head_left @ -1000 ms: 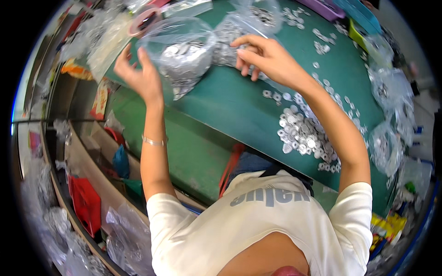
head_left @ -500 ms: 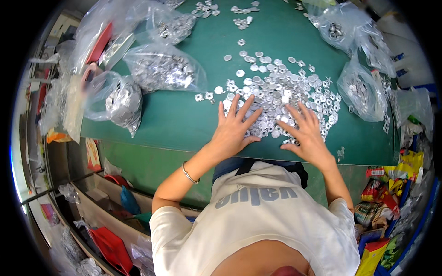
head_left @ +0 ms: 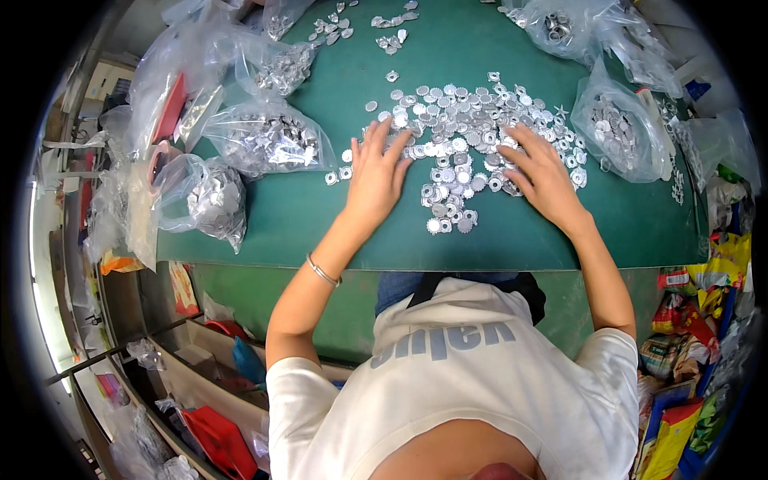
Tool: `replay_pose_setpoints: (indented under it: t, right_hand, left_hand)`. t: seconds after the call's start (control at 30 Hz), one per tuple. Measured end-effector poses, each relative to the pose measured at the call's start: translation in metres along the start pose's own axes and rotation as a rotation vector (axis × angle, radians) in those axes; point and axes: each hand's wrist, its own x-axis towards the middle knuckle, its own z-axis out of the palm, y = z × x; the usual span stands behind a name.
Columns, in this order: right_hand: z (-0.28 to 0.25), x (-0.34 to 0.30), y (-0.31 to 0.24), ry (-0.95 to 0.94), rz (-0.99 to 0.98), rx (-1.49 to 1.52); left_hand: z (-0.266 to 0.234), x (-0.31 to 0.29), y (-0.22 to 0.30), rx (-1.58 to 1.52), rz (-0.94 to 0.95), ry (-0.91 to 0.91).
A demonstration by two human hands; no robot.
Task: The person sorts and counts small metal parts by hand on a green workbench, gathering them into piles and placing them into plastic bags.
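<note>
Small silver-coloured discs [head_left: 464,104] lie in a loose, broad heap on the green table [head_left: 320,232], between the person's two hands and beyond them. They are round and flat, with a metallic shine that turns nearly white where the light catches them. Many have scalloped, gear-like rims; others look like rings, with a raised or darker centre. Over the middle they overlap, while toward the sides they thin out into single pieces, and a narrower tongue of them runs from the heap toward the table's near edge. A star-shaped piece [head_left: 561,111] lies at the right side of the heap. The left hand [head_left: 372,176] rests at the heap's left border, its fingers [head_left: 374,140] extended and slightly spread, pinching nothing. The right hand [head_left: 548,180] lies over the right part, its fingers spread and a little bent, with discs around and between them. Clear plastic bags [head_left: 268,140] filled with silver pieces stand to the left, and another bag [head_left: 612,132] sits just right of the heap.
</note>
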Motion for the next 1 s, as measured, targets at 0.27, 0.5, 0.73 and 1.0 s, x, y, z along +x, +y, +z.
replay_pose_setpoints:
  t: [0.27, 0.5, 0.73, 1.0]
  right_hand:
    - [0.008, 0.005, -0.043, -0.129, -0.04, -0.174]
    - [-0.016, -0.011, -0.039, -0.162, -0.078, 0.216]
    - [0.006, 0.003, -0.044, -0.109, -0.018, -0.16]
    - [-0.038, -0.014, -0.007, -0.097, 0.214, 0.386]
  left_hand:
    - [0.004, -0.026, 0.057, 0.054, 0.182, -0.283]
    - [-0.011, -0.024, 0.026, 0.083, -0.004, -0.169]
    - [0.021, 0.0, 0.062, 0.061, 0.22, -0.214]
    - [-0.016, 0.003, 0.053, -0.069, 0.184, -0.264]
